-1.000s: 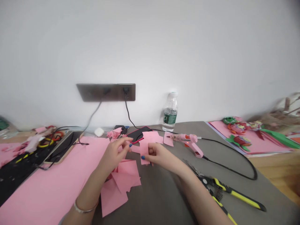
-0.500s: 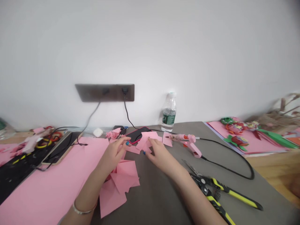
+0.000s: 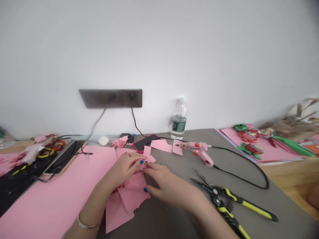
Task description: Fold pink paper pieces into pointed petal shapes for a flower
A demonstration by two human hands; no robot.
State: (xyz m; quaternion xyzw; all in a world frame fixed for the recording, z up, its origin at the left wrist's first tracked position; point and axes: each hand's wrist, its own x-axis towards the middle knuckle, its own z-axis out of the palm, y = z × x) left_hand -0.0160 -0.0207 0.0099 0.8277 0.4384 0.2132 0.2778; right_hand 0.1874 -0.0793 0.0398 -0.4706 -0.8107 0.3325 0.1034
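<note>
Pink paper pieces [image 3: 132, 196], at least four showing, overlap in a pile right beneath the hands, on a grey mat [image 3: 164, 222]. The left hand [image 3: 127, 165] is curled over the pile's top edge with its fingers bunched; whether it grips a piece cannot be told. The right hand [image 3: 164, 187] lies open, its fingers spread on the paper just beside the left hand. Beyond the hands lie three loose pink pieces [image 3: 160, 145] and one phone [image 3: 143, 144] in a red case. Past the right hand sit one pink hot glue gun [image 3: 199, 149] and one pair of yellow-and-black wire cutters [image 3: 249, 205]. Past the left hand spreads one large pink sheet [image 3: 62, 189]. Ahead of the hands stands one water bottle [image 3: 178, 119]. One bangle [image 3: 89, 220] circles the left wrist.
</note>
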